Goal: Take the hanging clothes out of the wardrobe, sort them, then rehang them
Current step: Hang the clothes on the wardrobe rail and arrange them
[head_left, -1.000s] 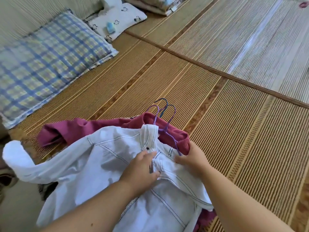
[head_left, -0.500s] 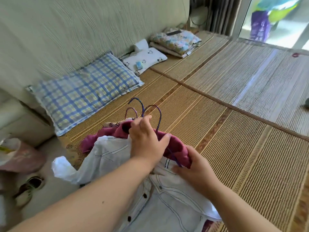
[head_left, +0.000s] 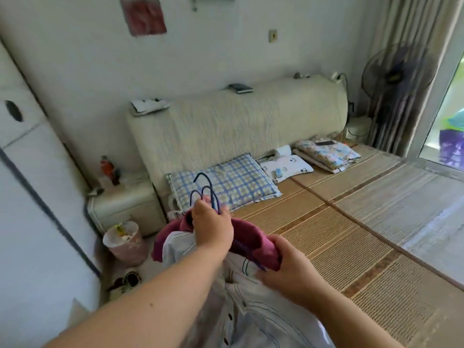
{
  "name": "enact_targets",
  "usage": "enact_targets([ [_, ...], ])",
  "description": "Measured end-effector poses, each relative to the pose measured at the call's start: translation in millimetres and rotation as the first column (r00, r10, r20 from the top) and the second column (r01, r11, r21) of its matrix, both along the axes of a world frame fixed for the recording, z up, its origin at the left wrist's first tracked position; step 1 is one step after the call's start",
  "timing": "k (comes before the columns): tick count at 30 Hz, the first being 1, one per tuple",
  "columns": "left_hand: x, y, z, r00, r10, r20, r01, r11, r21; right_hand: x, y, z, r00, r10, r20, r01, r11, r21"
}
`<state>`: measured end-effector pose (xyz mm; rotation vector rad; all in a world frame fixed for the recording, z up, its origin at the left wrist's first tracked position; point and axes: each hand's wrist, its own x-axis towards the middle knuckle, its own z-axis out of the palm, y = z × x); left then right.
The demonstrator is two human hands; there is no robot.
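up front, left grip [head_left: 213, 229] curls round purple hanger hooks [head_left: 204, 190], right grip [head_left: 288, 270] pinches the maroon garment [head_left: 251, 238] over a white jacket [head_left: 253, 312], at the edge of the woven bed mat [head_left: 356, 249]; checked pillow [head_left: 236, 182] against the headboard [head_left: 238, 126]

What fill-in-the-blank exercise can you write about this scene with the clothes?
1. The left hand grips the blue wire hangers by their ____.
2. The right hand holds the maroon fabric garment beside a ____ buttoned jacket with dark stitching.
3. The blue checked pillow lies on the woven straw ____.
Missing words: hooks; white; mat.
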<state>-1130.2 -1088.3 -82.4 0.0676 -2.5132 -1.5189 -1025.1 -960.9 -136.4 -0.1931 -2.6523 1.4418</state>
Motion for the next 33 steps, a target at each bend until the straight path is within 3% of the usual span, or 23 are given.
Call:
enact_targets([
  [7,28,-118,93,0.997,0.073,-0.036,-0.064,0.975,0.211,4,-93,98,0.980,0.175,-0.099,-0.168,0.983,0.076],
  [13,55,-204,143,0.960,0.163,-0.228,-0.138,0.983,0.120,16,-152,158,0.943,0.311,-0.120,-0.302,0.950,0.086],
  [18,74,-249,170,0.908,0.261,-0.328,-0.188,0.953,0.237,25,-196,186,0.907,0.392,-0.156,-0.379,0.919,0.108],
  [25,98,-306,189,0.879,0.343,-0.331,-0.249,0.922,0.295,36,-235,203,0.897,0.410,-0.165,-0.411,0.911,0.031],
  [33,125,-351,201,0.913,0.315,-0.259,-0.222,0.917,0.332,33,-266,204,0.881,0.413,-0.231,-0.393,0.910,0.129],
])
